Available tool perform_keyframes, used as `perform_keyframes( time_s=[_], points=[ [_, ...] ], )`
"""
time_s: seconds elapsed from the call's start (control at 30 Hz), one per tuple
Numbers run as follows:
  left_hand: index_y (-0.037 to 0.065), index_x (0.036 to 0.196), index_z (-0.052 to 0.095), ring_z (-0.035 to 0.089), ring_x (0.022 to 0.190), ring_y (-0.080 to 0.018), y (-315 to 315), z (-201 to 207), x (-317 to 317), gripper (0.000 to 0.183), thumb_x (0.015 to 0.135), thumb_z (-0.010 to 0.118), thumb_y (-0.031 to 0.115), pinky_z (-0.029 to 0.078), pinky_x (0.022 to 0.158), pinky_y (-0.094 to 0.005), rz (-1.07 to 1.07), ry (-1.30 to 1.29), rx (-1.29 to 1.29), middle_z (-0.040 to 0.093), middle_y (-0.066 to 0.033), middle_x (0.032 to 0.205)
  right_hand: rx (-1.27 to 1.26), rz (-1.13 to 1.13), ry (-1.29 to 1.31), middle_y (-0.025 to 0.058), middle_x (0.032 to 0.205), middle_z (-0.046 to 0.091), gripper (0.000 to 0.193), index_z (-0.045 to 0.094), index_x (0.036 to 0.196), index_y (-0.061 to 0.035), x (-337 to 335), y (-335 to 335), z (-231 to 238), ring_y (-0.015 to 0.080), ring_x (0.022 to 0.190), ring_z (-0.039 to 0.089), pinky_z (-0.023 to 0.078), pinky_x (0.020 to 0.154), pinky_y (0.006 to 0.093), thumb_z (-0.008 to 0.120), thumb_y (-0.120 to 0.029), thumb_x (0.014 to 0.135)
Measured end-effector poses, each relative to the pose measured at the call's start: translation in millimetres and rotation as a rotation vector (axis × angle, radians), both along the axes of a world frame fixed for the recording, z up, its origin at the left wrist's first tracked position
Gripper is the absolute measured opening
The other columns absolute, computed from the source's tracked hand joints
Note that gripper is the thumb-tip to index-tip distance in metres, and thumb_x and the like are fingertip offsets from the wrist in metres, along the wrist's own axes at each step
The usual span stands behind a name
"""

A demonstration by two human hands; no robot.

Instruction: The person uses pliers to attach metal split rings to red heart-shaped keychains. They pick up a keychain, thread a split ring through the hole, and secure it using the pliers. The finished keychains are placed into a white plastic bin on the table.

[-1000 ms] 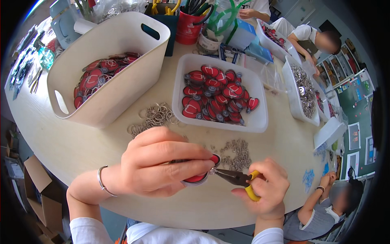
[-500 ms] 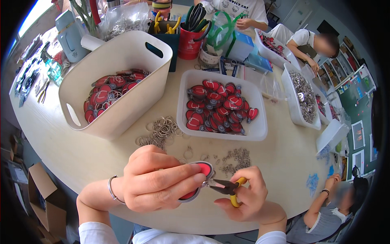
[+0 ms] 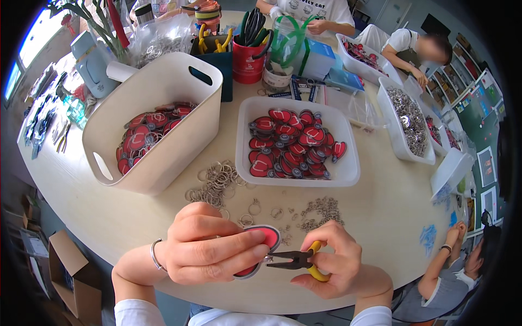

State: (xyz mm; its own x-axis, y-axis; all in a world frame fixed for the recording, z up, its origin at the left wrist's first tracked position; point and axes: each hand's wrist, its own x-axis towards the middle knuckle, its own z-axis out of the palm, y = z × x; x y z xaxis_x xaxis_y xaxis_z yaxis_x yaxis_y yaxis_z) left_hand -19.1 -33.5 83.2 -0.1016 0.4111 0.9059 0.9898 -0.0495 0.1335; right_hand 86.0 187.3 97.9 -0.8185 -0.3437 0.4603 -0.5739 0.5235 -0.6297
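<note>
The left hand (image 3: 204, 252) pinches the red charm (image 3: 271, 235) above the table (image 3: 383, 223), while the right hand (image 3: 333, 258) grips yellow-handled needle-nose pliers (image 3: 296, 260), spread beside the charm's tiny metal link (image 3: 268, 259), so a crooked squeeze could bend it or make it slip.

Toward half past twelve, a co-worker's white shirt (image 3: 321, 10) carries a line of dark lettering above small printed figures. At twelve o'clock, pale print marks the red cup (image 3: 247, 64); lettering shows on the blue-and-white strips (image 3: 295, 89) toward one. Print on the paper sheets (image 3: 486, 166) at three, and any on the red tags (image 3: 314, 134) toward two, is too small to read.
</note>
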Motion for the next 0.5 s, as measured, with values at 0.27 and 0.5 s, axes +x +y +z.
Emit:
perform_keyframes(
  time_s=[0.27,0.5],
  points=[
    [0.002,0.093,0.071,0.054,0.077,-0.0148,-5.1,2.9,0.9,0.025,0.068,0.071,0.005,0.038,0.052,-0.0242,-0.012,0.021,-0.054,0.067,-0.0062,0.096,-0.029,-0.020,0.052,0.0076,0.089,0.053,0.028,0.059,0.063,-0.0051,-0.3,-5.7,-2.8,0.0174,0.063,0.048,0.038,0.056,0.0311,0.082,-0.022,0.066],
    [0.002,0.092,0.071,0.055,0.075,-0.0147,-2.7,1.9,2.6,0.022,0.070,0.071,0.003,0.040,0.052,-0.0236,-0.017,0.015,-0.020,0.067,-0.0068,0.095,0.011,-0.073,0.114,0.0077,0.087,0.054,0.029,0.058,0.062,-0.0076,3.3,-9.0,-6.2,0.0176,0.062,0.048,0.036,0.053,0.0301,0.082,-0.024,0.066]
  ],
)
